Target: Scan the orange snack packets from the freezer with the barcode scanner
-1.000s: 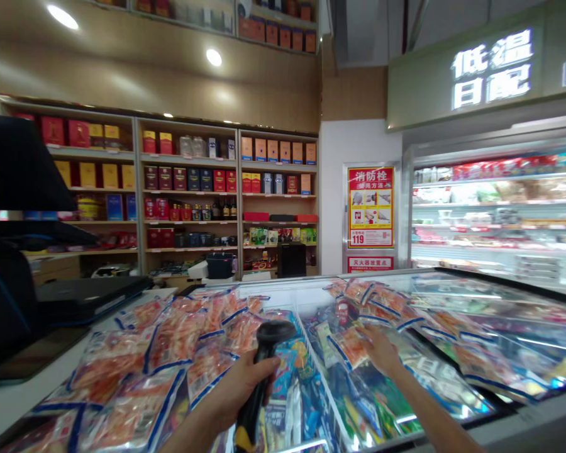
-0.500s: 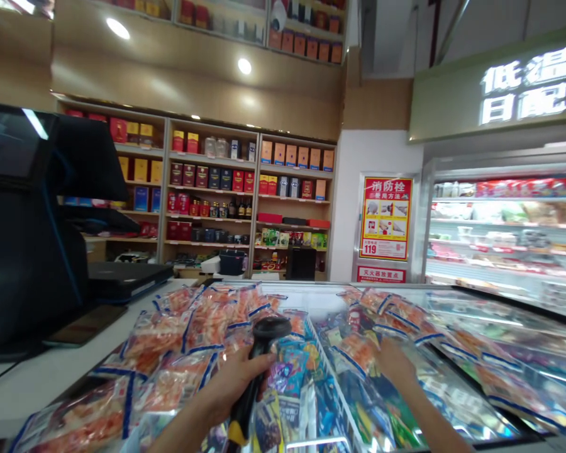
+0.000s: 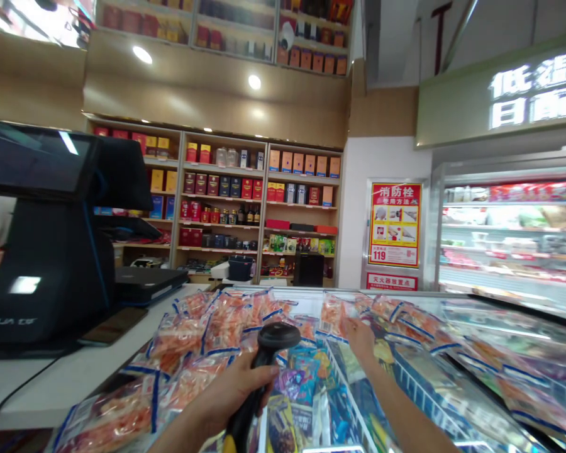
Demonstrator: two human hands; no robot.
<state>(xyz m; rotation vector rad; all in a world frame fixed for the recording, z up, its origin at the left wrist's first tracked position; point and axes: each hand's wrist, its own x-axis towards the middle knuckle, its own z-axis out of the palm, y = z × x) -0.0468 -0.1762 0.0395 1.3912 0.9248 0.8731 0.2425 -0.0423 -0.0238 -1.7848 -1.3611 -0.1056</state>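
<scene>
My left hand (image 3: 238,385) is wrapped round the handle of a black and yellow barcode scanner (image 3: 277,338), held upright over a chest freezer. My right hand (image 3: 360,340) reaches forward, its fingers closed on a clear bag of pinkish-orange food (image 3: 333,313). Similar blue-edged bags (image 3: 226,324) lie heaped to the left, in front of and around the scanner. More of these bags (image 3: 405,314) lie on the glass lid to the right of my right hand. Beneath my hands, colourful frozen-treat packets (image 3: 306,384) fill the freezer compartments.
A black checkout terminal (image 3: 56,251) stands on the white counter (image 3: 26,387) at left, with a phone (image 3: 113,327) and a black box (image 3: 146,283) beside it. Wire dividers (image 3: 346,390) split the freezer. Stocked shelves (image 3: 219,196) and a lit display fridge (image 3: 514,233) stand behind.
My right hand has moved left and forward with the bag, which now stands more upright near the heap. The view has turned slightly left. The scanner stays in my left hand.
</scene>
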